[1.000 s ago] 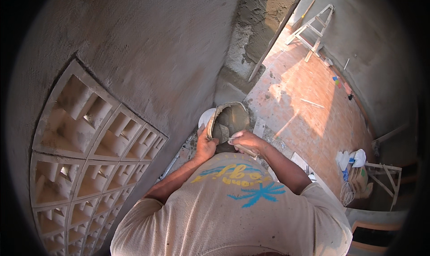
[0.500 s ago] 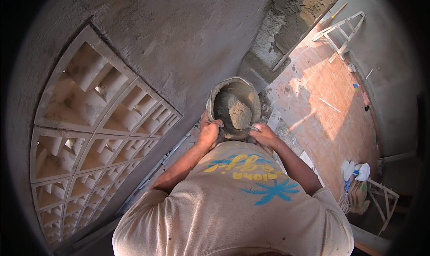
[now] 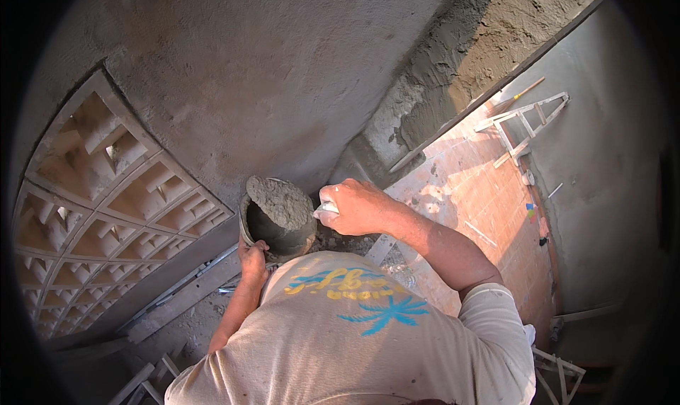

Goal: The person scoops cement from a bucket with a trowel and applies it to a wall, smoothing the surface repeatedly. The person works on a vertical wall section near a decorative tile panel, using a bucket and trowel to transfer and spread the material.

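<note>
My left hand (image 3: 253, 260) grips the near left side of a mortar-smeared bucket (image 3: 299, 244), its fingers closed on the rim. The bucket tilts, and its dark inside shows. In a closed fist, my right hand (image 3: 355, 205) holds a trowel by its pale handle (image 3: 326, 208), just right of the bucket. A heap of wet grey mortar (image 3: 280, 201) rides over the bucket's mouth, apparently on the trowel; the blade itself is hidden under it.
A plastered wall (image 3: 234, 86) rises close ahead, with pale openwork blocks (image 3: 152, 200) at left. Rough wet mortar covers a wall strip (image 3: 453, 58) at upper right. Below lie a sunlit tiled floor (image 3: 496, 228) and a wooden trestle (image 3: 528, 125).
My right hand has come off the bucket's near right side and lifted, carrying mortar on the trowel. The bucket and my left hand have shifted left and down in the picture as the view turned.
</note>
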Motion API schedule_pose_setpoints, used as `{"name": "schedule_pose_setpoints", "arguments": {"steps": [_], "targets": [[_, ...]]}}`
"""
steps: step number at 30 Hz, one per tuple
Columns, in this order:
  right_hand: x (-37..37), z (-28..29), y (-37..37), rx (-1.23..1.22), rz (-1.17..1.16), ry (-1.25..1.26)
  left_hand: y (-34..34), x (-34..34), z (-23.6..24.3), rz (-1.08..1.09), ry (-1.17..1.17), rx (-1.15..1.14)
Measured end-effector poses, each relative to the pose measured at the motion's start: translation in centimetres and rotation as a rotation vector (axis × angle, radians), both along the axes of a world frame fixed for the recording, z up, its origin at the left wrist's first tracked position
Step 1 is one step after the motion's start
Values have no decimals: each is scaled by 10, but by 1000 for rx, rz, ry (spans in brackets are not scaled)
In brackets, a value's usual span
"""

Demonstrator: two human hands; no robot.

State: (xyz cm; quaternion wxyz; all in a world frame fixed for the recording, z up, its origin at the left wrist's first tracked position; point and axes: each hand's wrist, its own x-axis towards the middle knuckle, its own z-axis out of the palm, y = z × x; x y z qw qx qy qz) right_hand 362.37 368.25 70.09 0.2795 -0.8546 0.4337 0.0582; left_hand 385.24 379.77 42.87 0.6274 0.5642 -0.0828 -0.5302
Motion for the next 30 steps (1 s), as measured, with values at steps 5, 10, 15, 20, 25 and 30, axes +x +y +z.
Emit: {"name": "schedule_pose_setpoints", "arguments": {"steps": [5,10,15,20,25,30], "targets": [[-66,45,-75,706,-285,-162,34,-1,-31,46,-87,44],[-225,5,-194,-81,-737,-239,60,-8,-58,113,-116,116],[-236,40,-108,-123,-737,-321,65,-15,-39,55,-105,99],[-140,-54,-29,287,-428,-51,31,-20,-6,-162,-82,-4],[-52,-177,19,-138,-194,377,-22,-32,7,-423,-287,-60],[-7,-208,43,-50,-188,272,-34,-37,21,-530,-629,-214]]}}
